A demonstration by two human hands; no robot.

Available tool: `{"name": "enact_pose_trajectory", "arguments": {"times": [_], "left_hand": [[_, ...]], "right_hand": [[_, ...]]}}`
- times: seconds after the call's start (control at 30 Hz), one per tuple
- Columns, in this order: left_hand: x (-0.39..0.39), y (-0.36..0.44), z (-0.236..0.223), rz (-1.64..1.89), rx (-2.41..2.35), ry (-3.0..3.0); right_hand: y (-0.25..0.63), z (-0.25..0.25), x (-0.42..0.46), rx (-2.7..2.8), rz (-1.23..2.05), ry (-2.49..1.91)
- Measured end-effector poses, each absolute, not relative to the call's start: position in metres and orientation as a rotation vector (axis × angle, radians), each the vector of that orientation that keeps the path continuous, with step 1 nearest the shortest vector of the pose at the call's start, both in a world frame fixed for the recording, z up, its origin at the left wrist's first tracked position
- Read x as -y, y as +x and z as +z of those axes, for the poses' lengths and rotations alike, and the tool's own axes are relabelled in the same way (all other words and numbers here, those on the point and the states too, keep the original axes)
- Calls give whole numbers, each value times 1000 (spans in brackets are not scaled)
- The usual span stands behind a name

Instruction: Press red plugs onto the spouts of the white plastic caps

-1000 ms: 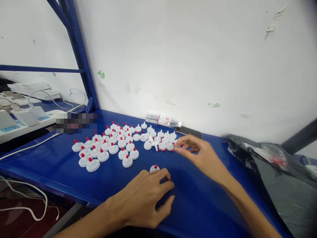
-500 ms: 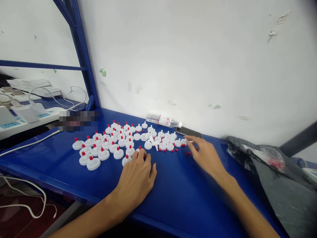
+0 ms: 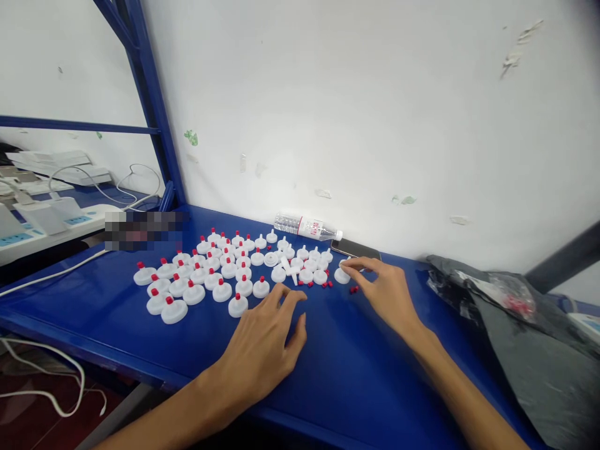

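Pinching a white cap (image 3: 341,275) by its stem is the right hand (image 3: 390,295), while the left hand (image 3: 260,337) curls loosely, unladen.

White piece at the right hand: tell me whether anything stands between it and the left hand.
Nothing tall visibly does. Between the left hand and the white piece at the right hand's fingertips lies table, with loose red caps along that gap's far edge.

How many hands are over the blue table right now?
2. The left hand is beside the red-tipped white nozzle caps; the right hand is farther right, at another white nozzle cap. Neither is hidden.
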State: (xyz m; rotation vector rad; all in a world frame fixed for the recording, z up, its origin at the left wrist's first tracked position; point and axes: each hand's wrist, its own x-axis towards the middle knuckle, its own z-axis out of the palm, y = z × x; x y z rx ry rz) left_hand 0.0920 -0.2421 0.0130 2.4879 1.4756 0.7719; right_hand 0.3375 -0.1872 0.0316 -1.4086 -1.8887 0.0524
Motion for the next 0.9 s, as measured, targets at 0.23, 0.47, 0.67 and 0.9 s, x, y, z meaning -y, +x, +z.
{"name": "enact_pose_trajectory", "arguments": {"times": [0.23, 0.47, 0.67, 0.9], "left_hand": [[240, 90, 7, 855, -1275, 2415], [244, 92, 12, 852, -1297, 2361], [243, 92, 14, 782, -1330, 2342], [243, 93, 16, 716, -1340, 2354]], "right_hand": [[294, 50, 218, 1864, 798, -1079], [321, 62, 212, 1975, 537, -1269], [373, 57, 192, 1991, -86, -1780], [376, 43, 188, 2119, 352, -1745]]}}
